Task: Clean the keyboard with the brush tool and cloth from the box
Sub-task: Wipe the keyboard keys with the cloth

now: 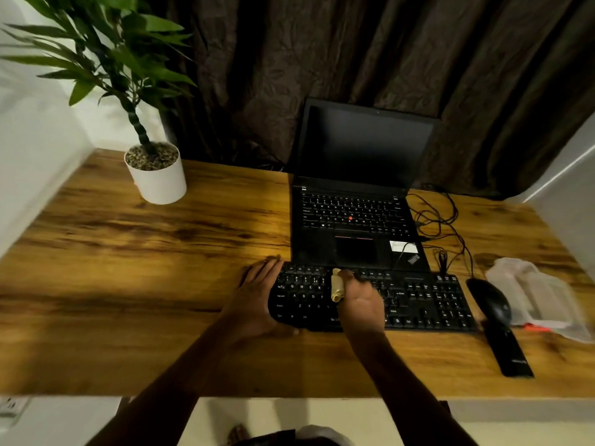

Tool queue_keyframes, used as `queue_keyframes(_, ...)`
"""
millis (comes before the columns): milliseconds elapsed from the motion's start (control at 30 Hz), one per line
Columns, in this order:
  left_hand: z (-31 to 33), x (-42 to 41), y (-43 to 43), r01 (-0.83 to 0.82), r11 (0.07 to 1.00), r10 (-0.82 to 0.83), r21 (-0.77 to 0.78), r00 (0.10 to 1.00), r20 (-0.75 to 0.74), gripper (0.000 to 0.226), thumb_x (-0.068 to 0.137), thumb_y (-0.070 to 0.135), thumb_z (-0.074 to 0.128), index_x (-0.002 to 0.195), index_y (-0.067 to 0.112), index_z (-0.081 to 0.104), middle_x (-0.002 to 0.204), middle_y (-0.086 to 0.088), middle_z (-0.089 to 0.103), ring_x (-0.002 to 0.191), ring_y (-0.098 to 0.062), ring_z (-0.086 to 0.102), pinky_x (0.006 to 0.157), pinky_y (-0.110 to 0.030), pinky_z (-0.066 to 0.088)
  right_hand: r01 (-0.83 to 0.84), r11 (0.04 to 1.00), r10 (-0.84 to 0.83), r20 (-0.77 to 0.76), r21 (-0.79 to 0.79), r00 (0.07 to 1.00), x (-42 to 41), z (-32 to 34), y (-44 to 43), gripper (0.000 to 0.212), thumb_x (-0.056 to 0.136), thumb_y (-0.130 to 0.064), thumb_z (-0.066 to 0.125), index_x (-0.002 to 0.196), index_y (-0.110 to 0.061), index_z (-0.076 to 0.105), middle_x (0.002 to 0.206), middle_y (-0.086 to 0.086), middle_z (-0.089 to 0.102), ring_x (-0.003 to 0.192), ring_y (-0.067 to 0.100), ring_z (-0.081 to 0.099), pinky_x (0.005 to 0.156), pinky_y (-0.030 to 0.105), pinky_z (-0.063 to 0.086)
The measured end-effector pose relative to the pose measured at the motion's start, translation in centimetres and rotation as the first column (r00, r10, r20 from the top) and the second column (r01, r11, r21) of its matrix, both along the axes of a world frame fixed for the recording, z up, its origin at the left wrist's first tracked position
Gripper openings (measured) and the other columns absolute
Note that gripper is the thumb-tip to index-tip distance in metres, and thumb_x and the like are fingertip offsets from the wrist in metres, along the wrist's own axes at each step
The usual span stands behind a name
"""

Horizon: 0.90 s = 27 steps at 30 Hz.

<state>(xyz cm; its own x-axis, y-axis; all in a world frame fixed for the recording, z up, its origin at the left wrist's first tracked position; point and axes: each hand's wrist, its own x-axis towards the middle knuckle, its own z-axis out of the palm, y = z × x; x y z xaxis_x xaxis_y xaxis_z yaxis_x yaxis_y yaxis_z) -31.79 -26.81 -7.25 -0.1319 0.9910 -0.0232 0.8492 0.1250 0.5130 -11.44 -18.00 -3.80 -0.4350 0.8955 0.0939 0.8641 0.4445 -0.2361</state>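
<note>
A black keyboard (pixel 418 297) lies on the wooden desk in front of an open black laptop. My left hand (pixel 257 294) grips the keyboard's left end, fingers along its far edge and thumb at the near edge. My right hand (pixel 360 300) rests over the middle keys and holds a small yellowish rolled cloth (pixel 336 284) that sticks out on its left side. A clear plastic box (pixel 541 294) sits at the right edge of the desk. No brush tool can be made out in the blurred picture.
The laptop (pixel 357 201) stands directly behind the keyboard, with tangled cables (pixel 441 220) to its right. A black mouse (pixel 492 300) and a flat black object (pixel 512 355) lie right of the keyboard. A potted plant (pixel 157 175) stands back left on the desk (pixel 128 268).
</note>
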Motion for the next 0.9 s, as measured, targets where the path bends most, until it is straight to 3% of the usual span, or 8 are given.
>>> queue_keyframes(133, -0.2, -0.1, 0.1, -0.006, 1.000, 0.006, 0.008, 1.000, -0.027, 0.150, 0.041, 0.091, 0.067, 0.159, 0.023, 0.005, 0.165, 0.007, 0.011, 0.151, -0.011, 0.004, 0.124, -0.039, -0.001, 0.007, 0.998, -0.010, -0.047, -0.059, 0.999, -0.4, -0.2, -0.6, 0.029, 0.107, -0.038, 0.024, 0.111, -0.027, 0.050, 0.086, -0.004, 0.060, 0.068, 0.009, 0.057, 0.052, 0.024, 0.046)
queue_keyframes(200, -0.4, -0.1, 0.2, -0.011, 1.000, 0.012, 0.002, 0.999, -0.040, 0.150, 0.040, 0.092, 0.065, 0.158, 0.023, 0.006, 0.165, 0.007, 0.012, 0.151, -0.011, 0.006, 0.124, -0.040, 0.003, -0.063, 0.996, 0.060, -0.054, -0.058, 0.997, -1.4, -0.6, -1.9, 0.024, 0.096, -0.024, 0.059, 0.118, -0.014, 0.058, 0.091, 0.006, 0.066, 0.073, 0.020, 0.065, 0.057, 0.032, 0.056)
queue_keyframes(267, -0.5, -0.1, 0.3, -0.003, 1.000, 0.003, -0.005, 0.999, -0.054, 0.149, 0.041, 0.093, 0.063, 0.159, 0.022, 0.007, 0.165, 0.006, 0.012, 0.151, -0.012, 0.007, 0.124, -0.039, 0.001, -0.158, 0.986, 0.159, 0.013, -0.054, 0.987, -2.7, -0.8, -3.4, 0.050, 0.066, -0.012, 0.087, 0.111, -0.007, 0.066, 0.091, 0.011, 0.068, 0.075, 0.025, 0.068, 0.053, 0.030, 0.058)
queue_keyframes(467, -0.8, -0.2, 0.2, -0.002, 1.000, 0.001, -0.015, 0.999, -0.045, 0.148, 0.043, 0.090, 0.066, 0.160, 0.022, 0.007, 0.166, 0.007, 0.009, 0.152, -0.012, 0.004, 0.123, -0.036, 0.000, -0.317, 0.948, 0.315, 0.152, -0.016, 0.937, -4.0, -0.5, -4.0, 0.071, 0.041, -0.023, 0.097, 0.106, -0.016, 0.070, 0.100, 0.004, 0.070, 0.087, 0.024, 0.067, 0.056, 0.028, 0.056)
queue_keyframes(567, -0.6, -0.2, 0.1, -0.003, 1.000, 0.003, -0.016, 1.000, -0.008, 0.150, 0.040, 0.093, 0.066, 0.159, 0.025, 0.005, 0.166, 0.008, 0.008, 0.152, -0.012, 0.002, 0.124, -0.040, 0.002, -0.356, 0.934, 0.355, 0.194, -0.029, 0.915, -2.6, -0.7, -2.9, 0.071, 0.049, -0.030, 0.095, 0.113, -0.021, 0.067, 0.113, 0.002, 0.067, 0.097, 0.023, 0.061, 0.073, 0.032, 0.058)
queue_keyframes(667, -0.4, -0.2, 0.1, -0.002, 1.000, 0.002, -0.019, 1.000, 0.011, 0.150, 0.041, 0.090, 0.068, 0.159, 0.025, 0.004, 0.166, 0.008, 0.008, 0.152, -0.011, 0.001, 0.124, -0.039, -0.001, -0.270, 0.961, 0.275, 0.195, -0.053, 0.941, -1.2, -0.4, -1.6, 0.052, 0.084, -0.030, 0.075, 0.132, -0.024, 0.056, 0.133, 0.003, 0.057, 0.118, 0.027, 0.051, 0.096, 0.037, 0.050)
queue_keyframes(767, -0.4, -0.2, -0.1, 0.004, 1.000, -0.004, -0.022, 1.000, 0.018, 0.150, 0.043, 0.089, 0.071, 0.159, 0.026, 0.000, 0.166, 0.008, 0.006, 0.151, -0.011, -0.001, 0.124, -0.038, -0.002, -0.066, 0.997, 0.071, 0.132, -0.043, 0.989, 1.6, 0.2, 0.0, 0.038, 0.097, -0.026, 0.057, 0.135, -0.027, 0.052, 0.134, 0.003, 0.054, 0.121, 0.025, 0.045, 0.100, 0.034, 0.043)
queue_keyframes(900, -0.2, -0.2, -0.2, 0.003, 0.999, -0.002, -0.033, 1.000, 0.025, 0.147, 0.046, 0.084, 0.073, 0.159, 0.028, -0.002, 0.166, 0.010, 0.003, 0.151, -0.009, -0.003, 0.123, -0.039, 0.000, 0.098, 0.995, -0.097, 0.069, -0.006, 0.993, 4.4, 0.7, 0.1, 0.045, 0.095, -0.016, 0.058, 0.139, -0.021, 0.049, 0.135, 0.007, 0.054, 0.122, 0.025, 0.045, 0.104, 0.034, 0.040)
